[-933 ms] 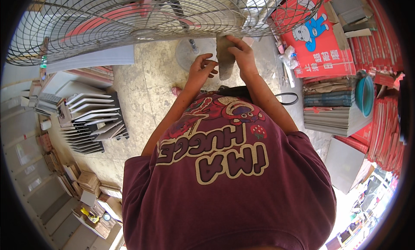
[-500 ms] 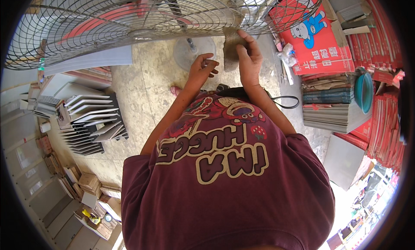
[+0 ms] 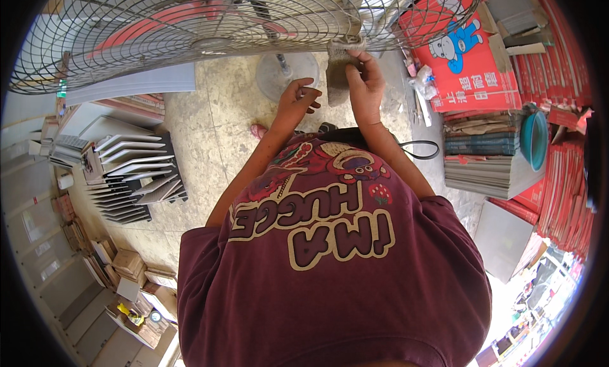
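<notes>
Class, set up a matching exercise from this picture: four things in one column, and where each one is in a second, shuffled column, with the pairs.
Things:
1. rag
2. teal bowl
3. fan base
4. grey panels

Places:
A. on the floor under the fan guard
B. leaning in a fanned stack at the left
C. in the right hand, against the guard
D. on a stack of books at the right

Pairs: 1-C, 2-D, 3-A, 4-B

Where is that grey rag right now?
In the head view the grey rag is up top, right of centre, pressed against the fan's wire guard by the right hand, with the left hand just beside it.
</notes>
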`<action>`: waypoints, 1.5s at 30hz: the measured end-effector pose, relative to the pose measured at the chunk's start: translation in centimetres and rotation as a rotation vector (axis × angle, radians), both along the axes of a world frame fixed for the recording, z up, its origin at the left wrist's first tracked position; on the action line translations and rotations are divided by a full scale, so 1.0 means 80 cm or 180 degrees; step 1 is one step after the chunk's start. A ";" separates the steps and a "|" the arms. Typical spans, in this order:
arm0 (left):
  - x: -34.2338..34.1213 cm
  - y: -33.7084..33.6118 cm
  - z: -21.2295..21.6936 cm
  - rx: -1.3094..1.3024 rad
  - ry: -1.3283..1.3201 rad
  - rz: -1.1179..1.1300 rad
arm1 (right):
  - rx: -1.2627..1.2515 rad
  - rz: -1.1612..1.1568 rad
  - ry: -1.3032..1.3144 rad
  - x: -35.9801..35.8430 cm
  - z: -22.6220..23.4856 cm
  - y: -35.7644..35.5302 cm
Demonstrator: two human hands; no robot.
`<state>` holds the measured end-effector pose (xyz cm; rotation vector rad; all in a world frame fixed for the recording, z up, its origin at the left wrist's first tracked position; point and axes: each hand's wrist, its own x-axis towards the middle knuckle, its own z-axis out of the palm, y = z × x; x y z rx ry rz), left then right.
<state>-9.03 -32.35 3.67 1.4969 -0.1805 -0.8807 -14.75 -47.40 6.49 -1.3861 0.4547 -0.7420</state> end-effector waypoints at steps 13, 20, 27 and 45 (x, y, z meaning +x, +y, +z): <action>-0.001 0.001 0.002 0.0021 -0.0020 0.0084 | 0.1731 0.0505 0.1230 0.006 -0.033 -0.026; -0.001 0.000 0.001 -0.0027 -0.0113 0.0125 | 0.0507 0.0159 0.0659 0.005 -0.021 -0.015; -0.003 -0.009 -0.010 -0.0221 -0.1323 0.0659 | -0.0439 0.0324 0.0251 0.001 0.004 0.001; 0.018 0.006 0.020 -0.0889 -0.0801 0.1642 | -0.0793 0.0985 0.0325 0.011 0.019 0.035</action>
